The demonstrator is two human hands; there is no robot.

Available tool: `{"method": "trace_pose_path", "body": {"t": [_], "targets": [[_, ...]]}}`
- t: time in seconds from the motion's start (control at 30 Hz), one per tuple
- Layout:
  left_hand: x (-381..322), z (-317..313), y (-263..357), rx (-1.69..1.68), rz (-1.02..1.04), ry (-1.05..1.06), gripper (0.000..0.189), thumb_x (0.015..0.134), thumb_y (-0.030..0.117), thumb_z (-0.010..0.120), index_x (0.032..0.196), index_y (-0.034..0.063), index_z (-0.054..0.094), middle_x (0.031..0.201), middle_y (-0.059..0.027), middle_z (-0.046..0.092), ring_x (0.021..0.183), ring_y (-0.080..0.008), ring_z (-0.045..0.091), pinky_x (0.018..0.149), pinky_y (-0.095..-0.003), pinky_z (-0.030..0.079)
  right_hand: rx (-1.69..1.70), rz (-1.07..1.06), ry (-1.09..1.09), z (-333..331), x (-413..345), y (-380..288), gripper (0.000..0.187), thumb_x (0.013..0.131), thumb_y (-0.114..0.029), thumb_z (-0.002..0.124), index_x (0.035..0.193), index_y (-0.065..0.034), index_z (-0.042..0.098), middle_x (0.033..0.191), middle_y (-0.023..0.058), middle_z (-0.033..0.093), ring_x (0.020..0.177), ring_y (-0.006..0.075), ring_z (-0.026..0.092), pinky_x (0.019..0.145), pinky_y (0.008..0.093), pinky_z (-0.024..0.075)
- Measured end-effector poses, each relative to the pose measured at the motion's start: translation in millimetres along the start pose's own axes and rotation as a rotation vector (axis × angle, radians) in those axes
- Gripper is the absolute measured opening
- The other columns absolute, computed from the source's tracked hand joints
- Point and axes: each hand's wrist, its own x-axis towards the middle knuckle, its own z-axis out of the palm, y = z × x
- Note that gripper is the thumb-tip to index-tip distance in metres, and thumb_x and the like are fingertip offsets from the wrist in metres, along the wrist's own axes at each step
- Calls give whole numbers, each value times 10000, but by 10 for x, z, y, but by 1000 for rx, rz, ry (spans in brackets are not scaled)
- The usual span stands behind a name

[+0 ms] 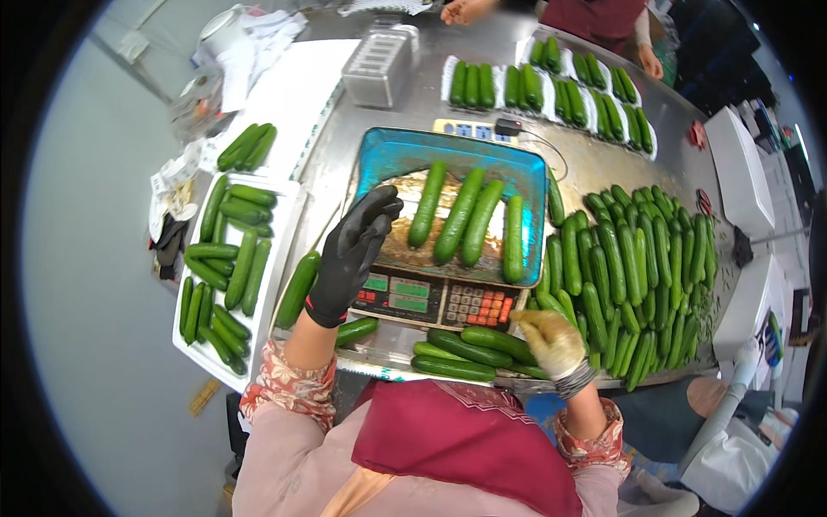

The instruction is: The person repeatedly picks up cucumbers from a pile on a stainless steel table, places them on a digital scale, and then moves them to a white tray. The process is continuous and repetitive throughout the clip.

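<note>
My left hand [355,252], in a black glove, is raised at the left edge of a weighing scale's blue tray [378,152], its fingers extended and holding nothing. Several cucumbers [460,213] lie lengthwise on the tray's worn metal pan. My right hand [551,342], in a pale yellowish glove, is blurred beside the lower right corner of the scale's keypad [478,305]; whether its fingertips touch the keys or a cucumber is unclear. Below the scale, loose cucumbers [475,349] lie along the table's front edge, partly behind the right hand.
A large cucumber heap [627,271] covers the right side. Bundled cucumbers in white netting [562,97] stand at the back, near another person's hand [650,63]. On the left is a white foam box [274,284] of cucumbers. A power strip [475,131] and clear containers [378,68] sit behind the scale.
</note>
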Motion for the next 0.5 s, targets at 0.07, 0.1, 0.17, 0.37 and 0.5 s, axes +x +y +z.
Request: {"method": "trace_pose_path", "body": {"t": [0.07, 0.1, 0.17, 0.37, 0.5], "targets": [[58, 86, -55, 133, 14, -38, 435, 967, 156, 493, 1353, -29, 415, 1299, -150, 507, 1216, -209, 487, 1026, -323, 368, -180, -25, -77, 112, -161, 102, 210, 859, -171, 594, 1016, -52, 666, 851, 156, 648, 823, 332, 617, 737, 398, 485], [73, 111, -82, 207, 18, -56, 436, 965, 156, 499, 1350, -31, 416, 1308, -150, 499, 1218, -205, 483, 1027, -320, 365, -170, -12, -34, 146, -207, 136, 213, 857, -166, 595, 1025, -53, 663, 852, 157, 647, 819, 331, 616, 733, 398, 484], [128, 199, -145, 519, 177, -58, 401, 935, 148, 535, 1299, -10, 480, 1248, -159, 542, 1169, -263, 520, 998, -357, 391, -154, 14, 50, 191, -293, 191, 224, 853, -154, 597, 1045, -56, 655, 853, 158, 645, 810, 330, 615, 724, 398, 483], [172, 55, -518, 1254, 683, -88, 347, 878, 189, 570, 1187, 32, 590, 1189, -168, 582, 1126, -348, 526, 978, -428, 391, 23, 89, 284, 229, -399, 270, 221, 828, -58, 609, 1037, -39, 676, 909, 163, 671, 849, 293, 643, 757, 357, 503], [282, 182, -260, 887, 399, -28, 337, 885, 194, 578, 1168, 11, 590, 1176, -190, 578, 1097, -334, 548, 942, -404, 423, -268, 11, -3, 281, -428, 310, 324, 821, -189, 613, 1122, -79, 569, 824, 142, 629, 828, 320, 618, 727, 423, 485]]}}
